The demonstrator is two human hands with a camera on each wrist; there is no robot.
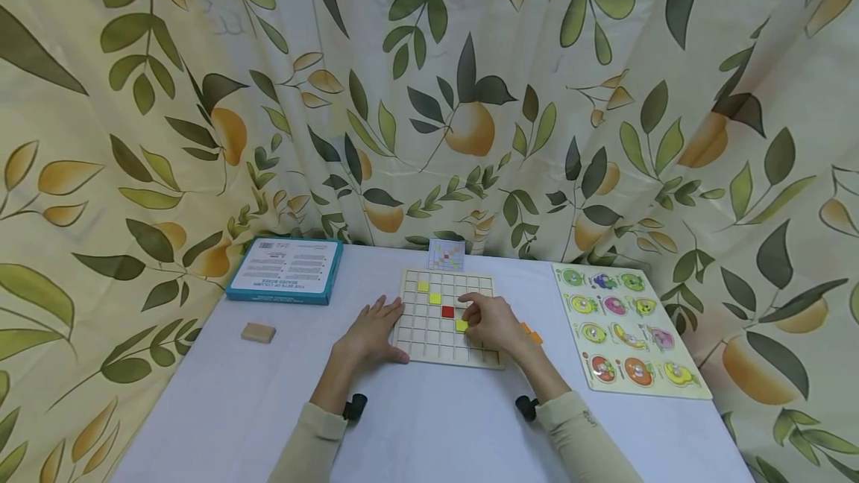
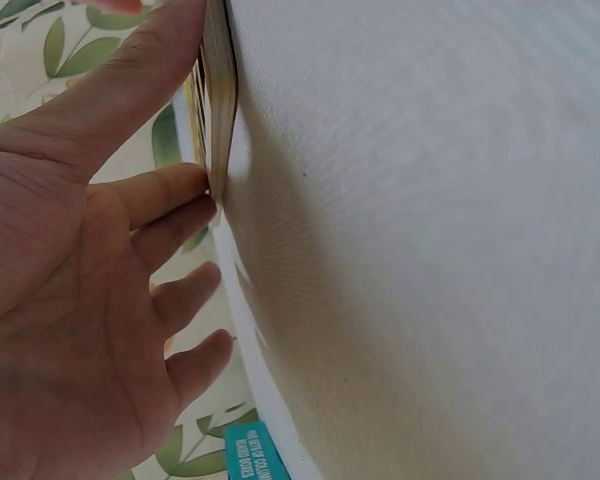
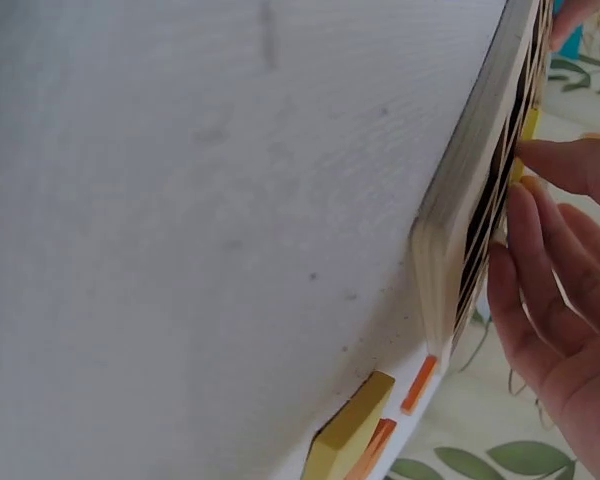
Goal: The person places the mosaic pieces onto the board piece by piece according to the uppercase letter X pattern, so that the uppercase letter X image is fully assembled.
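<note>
A wooden grid board (image 1: 419, 349) lies on the table with two yellow tiles (image 1: 435, 298) and a red tile (image 1: 447, 311) set in its squares along a diagonal. My left hand (image 1: 376, 330) is spread at the board's left side, its index fingertip and thumb touching the edge (image 2: 218, 110). Over the right half of the board is my right hand (image 1: 495, 325). Its thumb and index finger pinch another yellow tile (image 1: 461, 326) at the board's surface, continuing the diagonal. Behind the board stands a small card (image 1: 446, 254) printed with a coloured grid.
Orange pieces (image 1: 532, 333) and a yellow block (image 3: 350, 430) lie just right of the board, partly behind my right wrist. A fruit puzzle board (image 1: 627, 330) is farther right. At the left are a teal-edged box (image 1: 285, 269) and a small wooden block (image 1: 258, 332). A patterned curtain (image 1: 429, 95) hangs behind.
</note>
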